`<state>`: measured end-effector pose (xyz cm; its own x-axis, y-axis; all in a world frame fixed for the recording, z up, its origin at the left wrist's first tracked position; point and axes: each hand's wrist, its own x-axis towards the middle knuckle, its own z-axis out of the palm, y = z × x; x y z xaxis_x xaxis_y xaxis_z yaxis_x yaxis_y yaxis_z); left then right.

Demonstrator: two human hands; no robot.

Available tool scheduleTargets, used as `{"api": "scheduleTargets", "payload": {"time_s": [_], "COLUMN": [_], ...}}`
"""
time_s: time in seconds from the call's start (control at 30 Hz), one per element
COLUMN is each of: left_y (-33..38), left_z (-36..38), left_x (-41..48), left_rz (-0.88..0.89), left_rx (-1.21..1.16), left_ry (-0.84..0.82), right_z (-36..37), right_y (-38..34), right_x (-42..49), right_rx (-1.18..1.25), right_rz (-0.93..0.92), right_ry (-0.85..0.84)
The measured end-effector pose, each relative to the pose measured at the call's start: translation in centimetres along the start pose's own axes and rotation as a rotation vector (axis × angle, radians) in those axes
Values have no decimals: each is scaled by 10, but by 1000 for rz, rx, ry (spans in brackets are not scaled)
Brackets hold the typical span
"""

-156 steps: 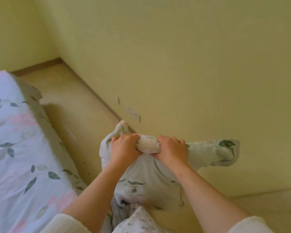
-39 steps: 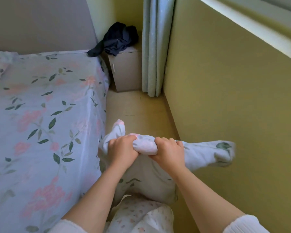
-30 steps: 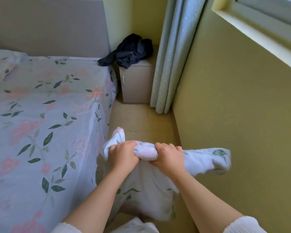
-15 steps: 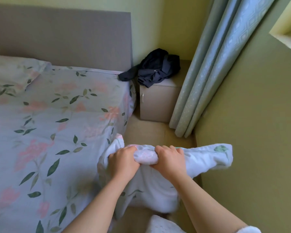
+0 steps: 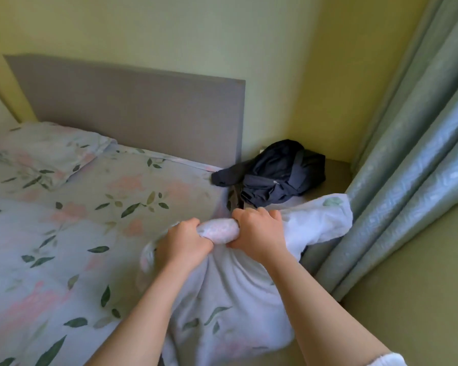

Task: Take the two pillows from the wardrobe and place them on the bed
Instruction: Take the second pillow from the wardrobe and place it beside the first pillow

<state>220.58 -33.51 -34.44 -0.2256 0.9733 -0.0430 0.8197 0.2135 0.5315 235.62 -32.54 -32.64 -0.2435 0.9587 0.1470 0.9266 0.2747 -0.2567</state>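
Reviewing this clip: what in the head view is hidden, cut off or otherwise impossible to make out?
All in the head view.
1. Lower end of the held pillow: runs off the bottom edge, partly behind the forearms.
2. Fingertips of the left hand and right hand: buried in its fabric.
3. The second pillow on the bed: cut by the left edge.
4. The nightstand: mostly covered by the dark garment and the held pillow.
5. The wardrobe: out of frame.

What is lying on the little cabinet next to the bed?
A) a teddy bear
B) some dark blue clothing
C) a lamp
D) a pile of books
B: a crumpled dark blue garment lies on the bedside cabinet, just past the headboard.
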Motion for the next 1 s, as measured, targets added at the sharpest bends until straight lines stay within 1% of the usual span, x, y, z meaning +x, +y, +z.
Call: {"api": "scheduleTargets", "payload": {"time_s": [0.13,0.23,0.4,0.5,0.67,0.8,0.83,0.93,0.97,1.0], "left_y": [15,22,16,1,-38,-68,-75,-98,-107,-115], "left_z": [-33,-57,-97,-116,-125,-125,-124,-108,-99,-90], "left_x": [61,106,177,222,286,325,332,346,350,352], "left_rz": [-74,-91,-93,-93,-152,-237,-253,-232,-228,-232], "left_rx": [-102,-189,-275,-304,-352,-232,-163,114,150,163], "left_ry": [74,142,247,303,303,328,365,591,629,627], "right_z": [-19,-32,-42,-36,1,36,46,80,92,104], "right_y": [-8,-17,-44,-65,-97,-115,-121,-137,-142,-145], "right_x": [80,139,227,281,355,396,404,422,425,428], "right_rx": [-1,-5,27,20,8,46,57,111,134,150], "right_rz": [-116,-191,-292,-349,-416,-403,-396,-372,-373,-380], "right_ry": [75,124,157,150,86,106,113,115,96,63]}}
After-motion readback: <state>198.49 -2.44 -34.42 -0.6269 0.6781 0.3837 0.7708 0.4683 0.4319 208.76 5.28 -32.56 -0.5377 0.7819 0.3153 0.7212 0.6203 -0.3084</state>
